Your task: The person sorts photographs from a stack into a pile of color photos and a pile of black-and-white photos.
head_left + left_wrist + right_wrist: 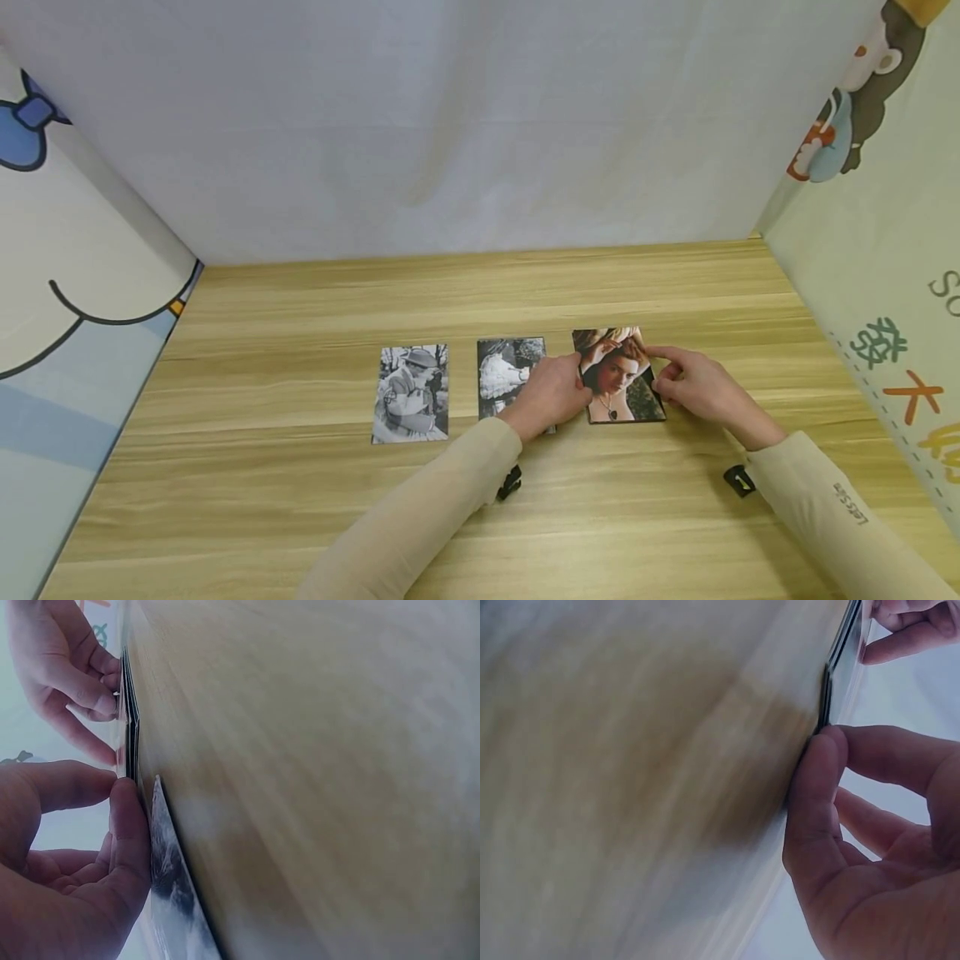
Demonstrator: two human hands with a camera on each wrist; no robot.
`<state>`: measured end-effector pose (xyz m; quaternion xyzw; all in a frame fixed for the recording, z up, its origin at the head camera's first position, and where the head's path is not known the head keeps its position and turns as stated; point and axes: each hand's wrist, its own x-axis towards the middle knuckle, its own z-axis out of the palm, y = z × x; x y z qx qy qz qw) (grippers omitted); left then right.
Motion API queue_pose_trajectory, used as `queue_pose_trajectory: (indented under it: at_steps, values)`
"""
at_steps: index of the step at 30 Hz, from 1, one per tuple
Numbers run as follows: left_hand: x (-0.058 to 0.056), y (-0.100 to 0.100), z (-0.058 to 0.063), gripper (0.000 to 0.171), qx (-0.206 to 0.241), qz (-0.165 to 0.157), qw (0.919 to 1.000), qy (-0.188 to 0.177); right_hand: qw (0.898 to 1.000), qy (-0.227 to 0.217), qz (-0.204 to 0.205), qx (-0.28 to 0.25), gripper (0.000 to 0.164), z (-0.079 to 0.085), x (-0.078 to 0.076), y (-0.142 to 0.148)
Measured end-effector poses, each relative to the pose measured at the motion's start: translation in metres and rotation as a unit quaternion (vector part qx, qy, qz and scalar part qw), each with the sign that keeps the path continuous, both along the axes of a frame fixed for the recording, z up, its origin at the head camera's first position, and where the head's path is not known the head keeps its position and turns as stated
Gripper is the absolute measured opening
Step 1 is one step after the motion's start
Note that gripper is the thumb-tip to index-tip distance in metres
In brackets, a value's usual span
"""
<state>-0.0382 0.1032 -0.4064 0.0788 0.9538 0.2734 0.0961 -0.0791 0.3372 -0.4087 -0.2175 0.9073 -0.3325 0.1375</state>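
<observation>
A small stack of photo cards [618,379], topped by a colour portrait, is held low at the table on the right of the row. My left hand [553,390] pinches its left edge between thumb and a finger. On the opposite edge, my right hand [693,385] pinches the stack with thumb and fingertip. Thin dark layered edges of the stack [130,724] show in the left wrist view. Beneath my left hand lies a black-and-white photo card [498,375], partly hidden by that hand. Further left, another black-and-white photo card [411,396] lies flat.
The wood-grain table [262,500] runs back to a pale cloth wall [337,167]. Printed panels stand at the left [97,233] and right [847,250]. Small black pieces, apparently wrist gear, show beside both sleeves.
</observation>
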Motion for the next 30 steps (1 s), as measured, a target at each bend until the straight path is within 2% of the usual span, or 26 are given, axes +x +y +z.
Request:
queue_pose_trajectory:
  at_steps: [6,12,15,19,24,30]
  values:
    - [0.000,-0.001,0.001,0.019,0.006,0.001,0.9999,-0.012,1.000,-0.001,0.001,0.000,0.054,-0.003,0.000,0.000]
    - [0.003,-0.002,0.002,0.056,0.036,0.005,0.9987,-0.035,0.999,-0.024,-0.013,-0.019,0.049,-0.002,0.003,0.000]
    - [0.005,-0.002,0.003,0.067,0.056,0.008,0.9976,-0.040,0.998,-0.039,-0.030,-0.032,0.047,0.001,0.005,0.001]
    - [0.008,-0.003,0.004,0.065,0.072,0.015,0.9967,-0.034,0.997,-0.043,-0.045,-0.044,0.048,0.004,0.008,0.002]
    - [0.012,-0.007,0.005,0.060,0.085,0.022,0.9961,-0.006,0.997,-0.024,-0.054,-0.045,0.049,0.008,0.011,0.002]
    - [0.018,-0.015,0.004,0.052,0.167,0.028,0.9855,-0.001,0.996,-0.008,-0.053,-0.065,0.045,0.012,0.018,0.000]
